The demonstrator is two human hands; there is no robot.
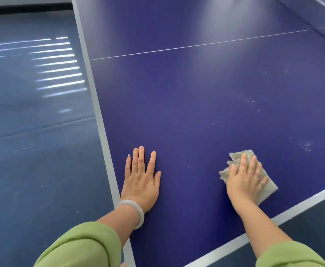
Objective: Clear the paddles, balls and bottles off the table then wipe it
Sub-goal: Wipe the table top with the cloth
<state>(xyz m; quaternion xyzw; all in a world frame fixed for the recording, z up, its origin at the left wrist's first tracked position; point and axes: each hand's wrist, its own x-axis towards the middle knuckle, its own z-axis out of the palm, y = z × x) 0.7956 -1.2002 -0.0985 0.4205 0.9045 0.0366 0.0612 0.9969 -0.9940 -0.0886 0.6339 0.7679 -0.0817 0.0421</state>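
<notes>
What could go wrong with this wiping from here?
The small cloth under the right hand could miss the white specks farther out on the table. The left hand, pressed flat on the surface, may leave smudges, and its bracelet might scrape the edge.

left sleeve (77, 245): light green, soft fabric, bunched up at the forearm | right sleeve (290, 255): same green, bunched too | bangle (136, 211): chunky, smooth, milky-white, kinda translucent, sits on the wrist behind the left hand (140, 182)
</notes>
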